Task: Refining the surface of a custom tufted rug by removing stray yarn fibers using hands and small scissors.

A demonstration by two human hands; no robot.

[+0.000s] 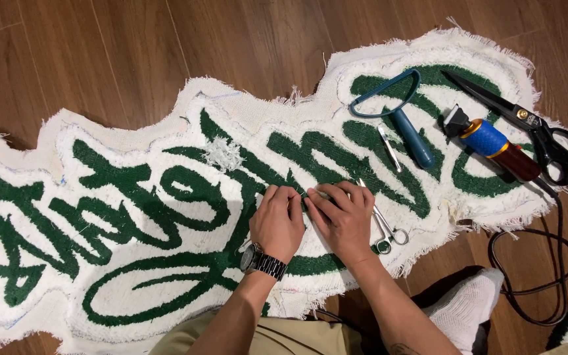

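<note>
The rug [165, 197] is tufted yarn, matt and fuzzy, white with green, its cloth backing frayed rough along every edge. It lies on smooth wood-look planks [100, 52] with a soft sheen. Near the rug's far right edge, the large shears [527, 125] are dark, glossy metal (a brass-coloured pivot shows). The small scissors [382, 227] under the right hand [343, 220] are bright polished steel.

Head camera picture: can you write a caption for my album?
Two hands, left hand and right hand, pinch a white-and-green tufted rug beside small scissors.
</note>
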